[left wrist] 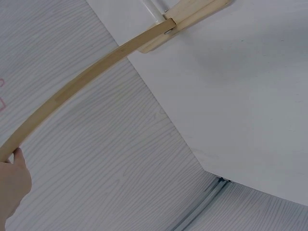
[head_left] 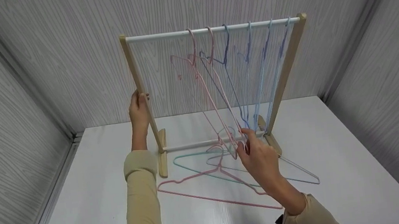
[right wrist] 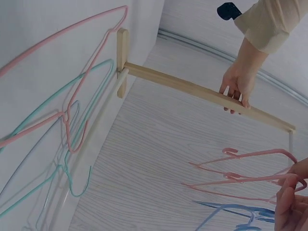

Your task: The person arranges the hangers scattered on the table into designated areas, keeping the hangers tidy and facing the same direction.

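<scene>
My left hand (head_left: 138,111) grips the left wooden post (head_left: 136,72) of a small clothes rack, partway up; the left wrist view shows the thumb (left wrist: 18,156) against this post. At the near ends of the hangers, my right hand (head_left: 261,157) pinches a pink hanger (head_left: 223,90) between thumb and fingers. That hanger's hook is over the white top rod (head_left: 160,36). Another pink hanger (head_left: 207,88) hangs just left of it. To the right hang a dark blue hanger (head_left: 227,43) and several lighter blue ones (head_left: 263,71).
Under the rack's front, a pink hanger (head_left: 220,199) lies on the white table (head_left: 82,200), overlapping a teal hanger (head_left: 193,154) and a pale grey one (head_left: 299,167). The right wooden post (head_left: 287,62) stands beyond the blue hangers. Grey wood-grain walls (head_left: 64,48) enclose the table.
</scene>
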A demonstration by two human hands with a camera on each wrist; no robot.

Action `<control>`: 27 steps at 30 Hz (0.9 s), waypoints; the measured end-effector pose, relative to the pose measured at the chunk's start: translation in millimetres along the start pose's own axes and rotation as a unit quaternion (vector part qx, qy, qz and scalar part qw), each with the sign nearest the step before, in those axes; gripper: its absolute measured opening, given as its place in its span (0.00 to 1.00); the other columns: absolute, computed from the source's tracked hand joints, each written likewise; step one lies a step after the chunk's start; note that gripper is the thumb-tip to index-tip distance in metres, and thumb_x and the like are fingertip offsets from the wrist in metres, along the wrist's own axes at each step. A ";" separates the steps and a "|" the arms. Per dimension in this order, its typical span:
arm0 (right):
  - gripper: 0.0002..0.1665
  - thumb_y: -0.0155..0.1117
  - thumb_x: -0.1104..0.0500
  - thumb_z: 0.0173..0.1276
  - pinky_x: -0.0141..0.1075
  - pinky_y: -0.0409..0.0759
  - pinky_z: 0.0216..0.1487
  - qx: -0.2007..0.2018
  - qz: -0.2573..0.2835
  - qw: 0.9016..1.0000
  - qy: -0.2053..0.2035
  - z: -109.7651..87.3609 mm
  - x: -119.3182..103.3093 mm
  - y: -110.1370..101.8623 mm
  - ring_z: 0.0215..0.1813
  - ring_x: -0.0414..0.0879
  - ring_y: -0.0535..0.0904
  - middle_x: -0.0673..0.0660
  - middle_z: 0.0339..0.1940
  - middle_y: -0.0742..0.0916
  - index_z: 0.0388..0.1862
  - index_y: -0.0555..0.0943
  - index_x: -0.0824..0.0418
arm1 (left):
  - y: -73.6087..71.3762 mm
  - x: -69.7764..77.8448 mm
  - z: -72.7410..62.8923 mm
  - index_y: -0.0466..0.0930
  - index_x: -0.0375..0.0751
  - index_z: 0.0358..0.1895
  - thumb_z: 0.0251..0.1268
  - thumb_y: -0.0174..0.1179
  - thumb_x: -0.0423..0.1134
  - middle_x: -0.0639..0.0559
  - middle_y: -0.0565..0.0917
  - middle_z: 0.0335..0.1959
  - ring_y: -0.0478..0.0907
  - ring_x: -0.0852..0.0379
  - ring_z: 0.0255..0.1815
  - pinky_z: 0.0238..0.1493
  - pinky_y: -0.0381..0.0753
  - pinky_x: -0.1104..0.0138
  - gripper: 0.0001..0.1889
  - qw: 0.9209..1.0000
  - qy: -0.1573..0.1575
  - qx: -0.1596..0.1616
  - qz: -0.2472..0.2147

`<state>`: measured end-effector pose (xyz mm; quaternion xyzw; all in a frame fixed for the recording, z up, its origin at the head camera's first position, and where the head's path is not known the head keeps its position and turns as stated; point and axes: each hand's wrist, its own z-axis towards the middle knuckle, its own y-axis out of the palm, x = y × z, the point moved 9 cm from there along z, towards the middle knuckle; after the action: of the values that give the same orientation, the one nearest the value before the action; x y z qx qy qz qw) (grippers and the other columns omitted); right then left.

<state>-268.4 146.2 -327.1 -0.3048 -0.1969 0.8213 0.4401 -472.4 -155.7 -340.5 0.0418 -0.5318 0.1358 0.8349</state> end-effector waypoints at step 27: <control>0.14 0.52 0.64 0.70 0.23 0.58 0.14 0.102 0.239 0.959 -0.110 -80.6 56.9 -4.2 0.14 0.35 0.60 0.49 0.13 0.71 0.23 0.75 0.66 | -0.3 -1.4 2.2 0.59 0.33 0.66 0.75 0.38 0.42 0.40 0.75 0.52 0.70 0.50 0.55 0.55 0.65 0.60 0.23 1.000 -0.002 -0.005 0.026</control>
<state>-235.9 200.8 -402.6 -0.2040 -0.0804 0.9469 0.2353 -474.8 -156.7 -340.7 0.0243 -0.5346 0.1550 0.8304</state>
